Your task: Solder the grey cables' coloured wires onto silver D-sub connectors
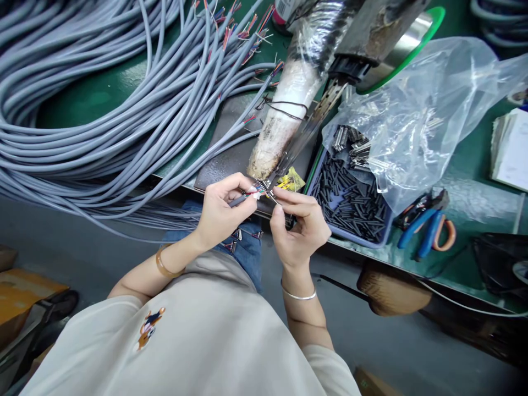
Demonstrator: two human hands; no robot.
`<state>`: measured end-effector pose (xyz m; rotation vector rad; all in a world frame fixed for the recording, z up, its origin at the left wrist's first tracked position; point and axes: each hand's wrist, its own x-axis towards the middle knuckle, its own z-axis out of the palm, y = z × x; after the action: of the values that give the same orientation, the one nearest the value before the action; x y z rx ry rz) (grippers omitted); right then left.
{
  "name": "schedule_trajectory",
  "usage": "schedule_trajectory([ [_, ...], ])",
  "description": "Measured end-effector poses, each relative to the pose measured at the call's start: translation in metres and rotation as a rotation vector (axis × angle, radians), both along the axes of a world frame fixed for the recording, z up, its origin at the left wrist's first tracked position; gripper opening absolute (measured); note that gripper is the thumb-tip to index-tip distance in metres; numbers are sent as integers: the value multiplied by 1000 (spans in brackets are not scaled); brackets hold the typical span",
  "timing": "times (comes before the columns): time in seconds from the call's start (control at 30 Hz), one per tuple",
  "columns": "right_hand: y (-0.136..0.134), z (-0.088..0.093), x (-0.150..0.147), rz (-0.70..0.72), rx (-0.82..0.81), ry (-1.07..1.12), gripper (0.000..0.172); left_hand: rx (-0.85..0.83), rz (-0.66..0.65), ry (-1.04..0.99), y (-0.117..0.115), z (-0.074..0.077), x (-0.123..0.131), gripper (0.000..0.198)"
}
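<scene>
"Where is the grey cable [238, 201] that's being handled?"

"In front of the person's body, at the near edge of the worktop [470, 203], just below the blunt lower end of a white-wrapped tube [295, 82]. The left hand [225, 206] has it pinched between thumb and fingers, close to its stripped end."

"Which way does it point?"

"Its long axis slants: the sheathed part lies to the lower left, and the end with the coloured wires [258, 191] points right and slightly up, towards the right hand [303, 225]."

"And what are the right fingers doing?"

"Thumb and forefinger are drawn together on what looks like a thin strand [274, 198], though it's too small to be sure of it. The strand tilts, its upper end leaning left towards the wires. Some small metal parts sit at that meeting point, too cluttered to tell apart."

"What's around the hands?"

"A yellow piece [292, 180] just beyond the right fingertips. To the right, a tray [390, 225] of short black tubes [350, 198], with a clear plastic bag [421, 126] lying over part of it, then blue-handled pliers [433, 234]. On the left, a big bundle of cables [181, 104] curves round, many of its frayed ends pointing up and right."
</scene>
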<state>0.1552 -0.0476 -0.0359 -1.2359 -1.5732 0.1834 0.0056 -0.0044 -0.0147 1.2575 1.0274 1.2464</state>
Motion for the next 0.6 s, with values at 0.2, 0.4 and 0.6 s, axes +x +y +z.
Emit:
schedule_trajectory([
  [0.2, 2, 10, -2, -41, 44, -72, 19, 28, 3, -7, -1, 5, 0, 10],
  [0.4, 1, 9, -2, -62, 77, -133, 19, -48, -14, -2, 0, 6, -1, 8],
  [0.6, 3, 5, -1, -56, 55, -129, 17, -96, -22, -6, 1, 3, -1, 7],
])
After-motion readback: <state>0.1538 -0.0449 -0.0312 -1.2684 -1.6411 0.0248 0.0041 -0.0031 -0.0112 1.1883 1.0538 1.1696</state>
